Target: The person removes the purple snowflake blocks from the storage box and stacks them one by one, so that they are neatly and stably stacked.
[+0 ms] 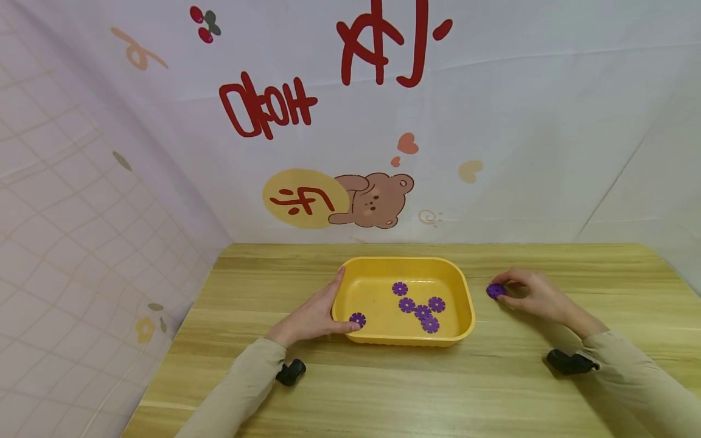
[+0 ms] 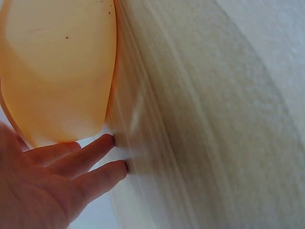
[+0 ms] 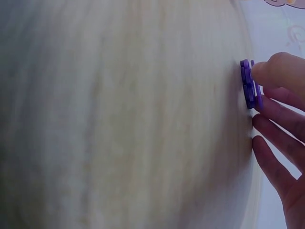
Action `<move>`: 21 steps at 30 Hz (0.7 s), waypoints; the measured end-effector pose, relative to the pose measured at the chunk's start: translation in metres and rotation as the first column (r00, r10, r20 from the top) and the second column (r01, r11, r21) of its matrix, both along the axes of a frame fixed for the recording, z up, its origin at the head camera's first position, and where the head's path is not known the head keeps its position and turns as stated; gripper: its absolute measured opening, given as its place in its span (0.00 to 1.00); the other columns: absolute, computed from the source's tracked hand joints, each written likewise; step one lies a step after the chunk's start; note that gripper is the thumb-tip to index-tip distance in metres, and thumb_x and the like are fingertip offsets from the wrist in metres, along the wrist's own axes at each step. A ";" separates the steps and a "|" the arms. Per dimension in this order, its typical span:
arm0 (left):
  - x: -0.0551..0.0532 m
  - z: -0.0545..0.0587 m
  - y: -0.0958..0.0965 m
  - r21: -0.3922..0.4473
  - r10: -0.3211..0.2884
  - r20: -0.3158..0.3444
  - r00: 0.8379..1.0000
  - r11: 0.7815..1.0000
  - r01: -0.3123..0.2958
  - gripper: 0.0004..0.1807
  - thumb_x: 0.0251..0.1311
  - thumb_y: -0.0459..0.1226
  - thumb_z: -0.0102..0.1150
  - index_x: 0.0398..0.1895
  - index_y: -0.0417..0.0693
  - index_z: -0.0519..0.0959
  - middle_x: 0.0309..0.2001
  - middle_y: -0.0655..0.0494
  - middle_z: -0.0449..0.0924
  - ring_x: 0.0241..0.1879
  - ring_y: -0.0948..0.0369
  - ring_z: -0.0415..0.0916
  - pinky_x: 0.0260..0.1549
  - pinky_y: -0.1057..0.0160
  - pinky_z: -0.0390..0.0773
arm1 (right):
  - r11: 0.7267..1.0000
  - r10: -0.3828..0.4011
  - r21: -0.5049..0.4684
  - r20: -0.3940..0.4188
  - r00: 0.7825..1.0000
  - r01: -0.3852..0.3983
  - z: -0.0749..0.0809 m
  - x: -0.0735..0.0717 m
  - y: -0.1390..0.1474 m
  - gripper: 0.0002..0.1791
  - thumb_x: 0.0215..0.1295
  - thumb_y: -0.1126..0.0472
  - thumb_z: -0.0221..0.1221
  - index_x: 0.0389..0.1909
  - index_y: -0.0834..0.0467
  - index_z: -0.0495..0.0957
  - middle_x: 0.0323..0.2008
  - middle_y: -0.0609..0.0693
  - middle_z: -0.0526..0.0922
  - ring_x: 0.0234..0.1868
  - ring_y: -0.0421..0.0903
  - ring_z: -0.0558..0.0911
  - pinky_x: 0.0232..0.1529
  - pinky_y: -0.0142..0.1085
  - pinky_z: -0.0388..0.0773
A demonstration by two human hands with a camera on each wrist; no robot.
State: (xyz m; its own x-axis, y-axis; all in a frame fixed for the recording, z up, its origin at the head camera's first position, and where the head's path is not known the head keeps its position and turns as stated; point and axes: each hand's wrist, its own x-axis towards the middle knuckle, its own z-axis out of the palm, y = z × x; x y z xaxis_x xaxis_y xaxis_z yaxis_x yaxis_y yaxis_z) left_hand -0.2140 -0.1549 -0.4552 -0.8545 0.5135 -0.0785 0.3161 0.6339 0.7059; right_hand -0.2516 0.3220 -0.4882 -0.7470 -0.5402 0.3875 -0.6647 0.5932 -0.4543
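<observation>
Tray [image 1: 402, 342] left of my right hand [image 1: 531, 297], loose discs [image 1: 406, 305] inside; left hand [image 1: 313, 315] grips its far end. Right pinches purple discs [image 1: 496, 291] thumb-to-finger.

Bare table [image 1: 416, 389] is separating the right hand [image 1: 532, 298], pinching purple discs [image 1: 495, 291], from the tray [image 1: 378, 304] to its left. The tray's raised rim is blocking low sideways passage from the grip; the open top is admitting entry from above. The left hand [image 1: 312, 313] is obstructing the tray's opposite end. Rightward of the grip, bare table is extending.
</observation>
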 end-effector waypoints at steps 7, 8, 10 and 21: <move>0.000 0.000 0.000 0.002 0.000 -0.004 1.000 1.000 0.000 0.65 0.51 0.52 0.72 0.77 0.52 0.31 0.76 0.48 0.44 0.71 0.52 0.52 0.66 0.54 0.56 | 1.000 0.021 0.007 -0.020 1.000 -0.021 0.001 0.002 0.001 0.20 0.46 0.74 0.71 0.43 0.60 0.82 0.39 0.49 0.84 0.40 0.46 0.82 0.44 0.23 0.74; 0.000 0.000 0.000 0.002 -0.001 -0.004 1.000 1.000 0.001 0.65 0.50 0.52 0.72 0.77 0.52 0.31 0.76 0.48 0.44 0.71 0.52 0.52 0.66 0.54 0.56 | 1.000 0.025 0.006 -0.020 0.999 -0.025 0.000 0.002 0.001 0.21 0.46 0.74 0.71 0.43 0.61 0.81 0.39 0.49 0.84 0.40 0.46 0.82 0.44 0.23 0.74; 0.000 0.000 0.000 0.006 -0.005 -0.007 1.000 1.000 0.005 0.65 0.50 0.52 0.72 0.77 0.51 0.31 0.76 0.48 0.44 0.71 0.52 0.52 0.66 0.54 0.56 | 1.000 0.031 0.006 -0.021 0.999 -0.031 0.000 0.002 0.001 0.22 0.46 0.75 0.71 0.44 0.61 0.81 0.39 0.49 0.84 0.40 0.46 0.82 0.44 0.22 0.74; 0.001 0.000 -0.001 0.017 -0.013 -0.010 1.000 1.000 0.013 0.66 0.50 0.54 0.72 0.77 0.52 0.31 0.76 0.46 0.45 0.69 0.52 0.55 0.65 0.54 0.58 | 0.997 0.074 -0.021 -0.035 0.997 -0.075 0.000 0.004 0.001 0.24 0.45 0.79 0.69 0.46 0.63 0.80 0.41 0.52 0.84 0.41 0.47 0.82 0.46 0.21 0.72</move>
State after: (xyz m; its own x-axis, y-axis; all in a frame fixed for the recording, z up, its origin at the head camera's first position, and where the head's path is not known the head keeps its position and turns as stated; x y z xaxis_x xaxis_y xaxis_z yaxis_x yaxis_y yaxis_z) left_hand -0.2134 -0.1558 -0.4549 -0.8483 0.5260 -0.0615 0.3312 0.6176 0.7134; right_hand -0.2475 0.3226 -0.4886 -0.6911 -0.5847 0.4248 -0.7219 0.5313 -0.4433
